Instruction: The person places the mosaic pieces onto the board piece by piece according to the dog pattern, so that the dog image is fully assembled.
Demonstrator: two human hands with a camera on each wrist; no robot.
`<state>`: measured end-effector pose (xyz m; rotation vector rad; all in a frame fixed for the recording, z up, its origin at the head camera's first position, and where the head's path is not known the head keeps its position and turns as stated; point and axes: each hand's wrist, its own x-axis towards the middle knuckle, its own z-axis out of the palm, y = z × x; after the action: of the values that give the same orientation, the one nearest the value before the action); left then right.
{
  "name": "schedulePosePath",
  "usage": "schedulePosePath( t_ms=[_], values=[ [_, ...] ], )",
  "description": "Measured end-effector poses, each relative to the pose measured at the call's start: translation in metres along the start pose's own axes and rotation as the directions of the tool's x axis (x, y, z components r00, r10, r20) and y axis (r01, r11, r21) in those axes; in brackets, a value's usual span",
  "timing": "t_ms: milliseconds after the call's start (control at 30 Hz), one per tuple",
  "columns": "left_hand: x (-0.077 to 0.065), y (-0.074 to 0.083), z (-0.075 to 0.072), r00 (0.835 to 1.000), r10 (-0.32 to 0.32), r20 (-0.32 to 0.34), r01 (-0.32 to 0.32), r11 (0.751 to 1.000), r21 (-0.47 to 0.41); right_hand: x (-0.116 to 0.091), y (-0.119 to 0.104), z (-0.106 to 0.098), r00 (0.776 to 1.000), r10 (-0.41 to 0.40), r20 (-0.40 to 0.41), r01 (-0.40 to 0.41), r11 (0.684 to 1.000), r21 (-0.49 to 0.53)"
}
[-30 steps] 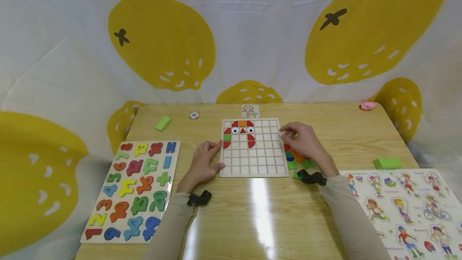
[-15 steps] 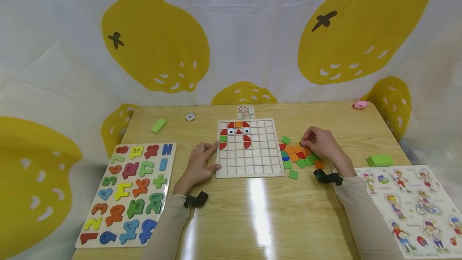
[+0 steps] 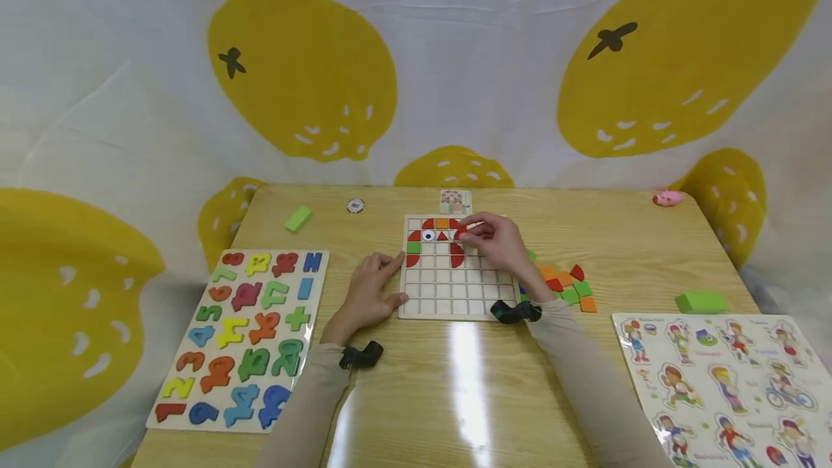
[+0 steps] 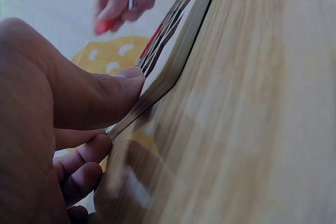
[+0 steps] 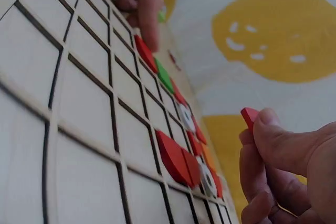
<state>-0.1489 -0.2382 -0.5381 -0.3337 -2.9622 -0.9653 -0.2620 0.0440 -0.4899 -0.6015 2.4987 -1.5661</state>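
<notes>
On the wooden board (image 3: 442, 291), the set pieces (image 3: 442, 224) fill cells toward the far left, while the near rows lie bare; I'd judge the work part done, with loose tiles (image 3: 570, 296) left on the desk (image 3: 422, 381) to the right. The right hand (image 3: 497, 240) pinches a red tile (image 5: 249, 115), raised above the board's far part. The left hand (image 3: 369, 291), index finger extended, grips nothing, thumb and finger touching the board's left edge.
</notes>
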Motion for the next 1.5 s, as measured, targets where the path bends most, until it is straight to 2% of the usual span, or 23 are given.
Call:
schedulePosePath(
  t_ms=[133, 300, 500, 600, 800, 900, 1033, 1133, 1200, 1333, 1433, 1500],
  values=[
    [0.004, 0.005, 0.002, 1.000, 0.017, 0.008, -0.017, 1.000, 0.001, 0.010, -0.007, 0.027, 0.998, -0.063, -0.012, 0.061, 0.991, -0.120],
    [0.005, 0.009, 0.001, 0.999, 0.043, -0.003, -0.043, 0.999, 0.017, 0.015, -0.007, 0.041, 0.989, -0.140, 0.048, 0.148, 0.957, -0.249],
    [0.006, 0.012, -0.001, 0.998, 0.053, -0.014, -0.053, 0.998, 0.020, 0.017, -0.009, 0.042, 0.980, -0.186, 0.073, 0.200, 0.922, -0.331],
    [0.007, 0.012, -0.002, 0.999, 0.046, -0.006, -0.046, 0.999, 0.018, 0.016, -0.010, 0.040, 0.980, -0.180, 0.081, 0.196, 0.920, -0.340],
    [0.008, 0.013, -0.001, 1.000, 0.024, 0.013, -0.024, 1.000, 0.016, 0.016, -0.010, 0.037, 0.980, -0.129, 0.150, 0.176, 0.913, -0.368],
    [0.008, 0.014, 0.001, 1.000, 0.023, 0.011, -0.024, 1.000, 0.010, 0.016, -0.008, 0.034, 0.979, -0.137, 0.150, 0.183, 0.916, -0.358],
    [0.007, 0.015, 0.003, 1.000, 0.010, 0.013, -0.011, 1.000, 0.009, 0.009, -0.006, 0.011, 0.982, -0.151, 0.114, 0.181, 0.924, -0.336],
    [0.004, 0.014, 0.003, 1.000, 0.001, 0.014, -0.002, 1.000, 0.018, -0.007, -0.004, -0.026, 0.993, -0.075, 0.095, 0.105, 0.926, -0.362],
    [0.003, 0.014, 0.002, 1.000, 0.002, 0.004, -0.003, 1.000, 0.019, -0.022, -0.002, -0.056, 0.995, 0.005, 0.099, 0.036, 0.911, -0.410],
    [0.000, 0.011, -0.001, 1.000, -0.011, -0.007, 0.011, 1.000, 0.007, -0.053, 0.011, -0.111, 0.985, 0.143, 0.100, -0.068, 0.843, -0.534],
    [-0.002, 0.009, -0.002, 1.000, -0.024, -0.003, 0.024, 1.000, 0.006, -0.070, 0.023, -0.134, 0.975, 0.189, 0.121, -0.087, 0.817, -0.570],
    [-0.002, 0.007, -0.002, 1.000, -0.030, 0.004, 0.030, 1.000, 0.005, -0.078, 0.031, -0.141, 0.970, 0.200, 0.138, -0.086, 0.815, -0.573]
  ],
)
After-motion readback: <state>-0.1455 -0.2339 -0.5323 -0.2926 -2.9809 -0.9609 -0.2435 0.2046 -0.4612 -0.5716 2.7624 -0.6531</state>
